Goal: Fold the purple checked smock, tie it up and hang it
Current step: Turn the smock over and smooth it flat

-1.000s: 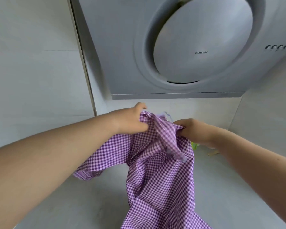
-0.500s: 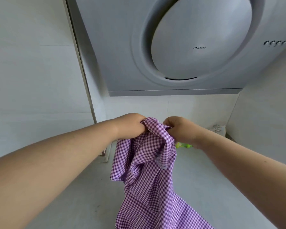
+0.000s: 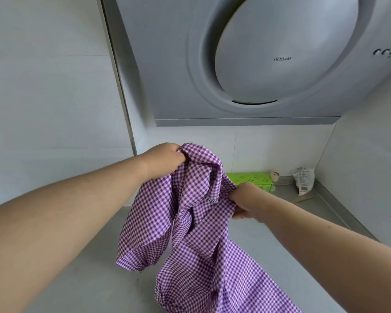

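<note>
Since half a second ago the right hand has dropped and moved away from the left hand; both fists grip the smock; its soft, crumpled purple-and-white check hangs between them over the smooth grey counter.

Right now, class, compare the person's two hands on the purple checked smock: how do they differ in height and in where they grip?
The left hand is raised higher, gripping the top bunch of the purple checked smock; the right hand sits lower, pinching a fold at the cloth's right side. The left hand is farther left, clear of the green basket, which lies just behind the right hand. Both curl round the fabric, holding it above the counter.
</note>
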A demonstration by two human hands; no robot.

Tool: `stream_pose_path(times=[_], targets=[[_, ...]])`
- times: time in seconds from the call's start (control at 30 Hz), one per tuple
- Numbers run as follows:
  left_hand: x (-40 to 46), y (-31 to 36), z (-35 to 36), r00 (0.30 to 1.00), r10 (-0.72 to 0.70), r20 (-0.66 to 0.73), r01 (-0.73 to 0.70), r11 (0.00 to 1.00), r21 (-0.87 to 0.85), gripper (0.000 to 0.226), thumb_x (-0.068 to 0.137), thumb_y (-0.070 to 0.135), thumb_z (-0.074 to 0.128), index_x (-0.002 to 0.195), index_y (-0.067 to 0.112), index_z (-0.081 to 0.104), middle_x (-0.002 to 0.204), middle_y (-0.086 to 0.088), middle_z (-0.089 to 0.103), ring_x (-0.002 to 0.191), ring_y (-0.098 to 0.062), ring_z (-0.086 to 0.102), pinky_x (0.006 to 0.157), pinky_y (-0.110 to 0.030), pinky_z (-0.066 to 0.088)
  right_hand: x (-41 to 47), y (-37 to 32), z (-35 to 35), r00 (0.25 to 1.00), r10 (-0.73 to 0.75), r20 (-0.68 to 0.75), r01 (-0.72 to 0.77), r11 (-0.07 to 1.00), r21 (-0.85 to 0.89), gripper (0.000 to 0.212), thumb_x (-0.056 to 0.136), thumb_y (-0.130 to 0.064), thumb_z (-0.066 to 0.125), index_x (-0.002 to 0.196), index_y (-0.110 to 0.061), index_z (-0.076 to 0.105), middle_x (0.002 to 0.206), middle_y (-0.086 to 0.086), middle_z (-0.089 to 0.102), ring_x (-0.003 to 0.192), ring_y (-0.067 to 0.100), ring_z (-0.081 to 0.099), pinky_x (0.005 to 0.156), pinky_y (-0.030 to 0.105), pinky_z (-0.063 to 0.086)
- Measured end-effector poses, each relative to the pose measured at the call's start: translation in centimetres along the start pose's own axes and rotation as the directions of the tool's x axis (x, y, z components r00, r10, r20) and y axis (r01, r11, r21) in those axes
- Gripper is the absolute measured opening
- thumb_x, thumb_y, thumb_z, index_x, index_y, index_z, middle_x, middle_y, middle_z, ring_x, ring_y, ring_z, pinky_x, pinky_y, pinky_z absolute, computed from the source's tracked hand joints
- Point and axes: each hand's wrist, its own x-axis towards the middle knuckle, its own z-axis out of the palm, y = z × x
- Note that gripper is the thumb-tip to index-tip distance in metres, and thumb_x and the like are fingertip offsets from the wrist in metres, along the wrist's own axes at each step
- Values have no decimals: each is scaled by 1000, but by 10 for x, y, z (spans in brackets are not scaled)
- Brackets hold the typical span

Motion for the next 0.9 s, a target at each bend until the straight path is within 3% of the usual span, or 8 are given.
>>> stream_pose_path(times=[0.07,0.17,0.3,0.47,0.6,0.73,0.8,0.9], targets=[[-3,-7,-5,999,-36,-38,34,999,-42,39,107,38,45,116,12,72,112,-11,75,102,-27,69,77,-33,49,0,0,10,997,8,79,-26,971,236,27,104,-2,43,118,5,65,102,15,77,77,24,75,63,33,62],[-6,-20,-19,989,-119,-87,109,987,-114,38,107,41,45,113,17,73,107,-8,76,98,-27,70,80,-34,54,-7,-5,20,977,-44,209,-50,903,427,29,109,-13,45,123,0,67,108,12,79,101,27,74,80,39,64],[-15,-45,-46,965,-214,-152,189,969,-161,32,102,39,50,108,19,74,105,-9,76,97,-28,71,96,-45,57,-33,-19,18,814,-234,532,13,923,385,45,101,-40,58,130,-7,65,125,10,75,118,29,70,96,40,57],[-27,-59,-74,941,-265,-211,240,961,-138,30,99,38,55,107,17,75,105,-9,75,96,-30,71,96,-45,59,-55,-34,32,549,-291,783,346,932,104,41,95,4,62,133,-8,61,138,12,67,129,33,62,116,51,44],[-31,-63,-94,918,-310,-246,273,946,-172,31,98,34,57,105,8,73,105,-16,75,100,-37,72,97,-52,57,-63,-36,54,454,-340,824,329,923,200,47,90,20,48,120,-8,70,127,10,71,119,27,67,112,43,49],[-31,-62,-101,908,-320,-270,285,945,-159,30,97,32,57,104,7,72,106,-17,75,100,-35,72,97,-50,57,-62,-29,52,301,-319,899,340,916,211,58,86,28,42,138,6,55,142,24,57,138,48,49,119,59,36],[-29,-57,-98,915,-312,-256,286,949,-132,30,97,33,57,106,8,72,106,-15,74,98,-34,72,96,-50,59,-58,-24,43,351,-208,913,352,933,77,60,84,27,43,135,-1,60,142,19,61,139,47,49,118,57,37],[-27,-49,-83,936,-333,-113,323,941,-100,32,97,36,60,113,11,70,106,-14,75,97,-34,73,94,-50,61,-41,-10,20,551,8,834,279,941,-193,62,77,18,48,134,-5,59,135,17,67,128,38,61,112,53,46]])
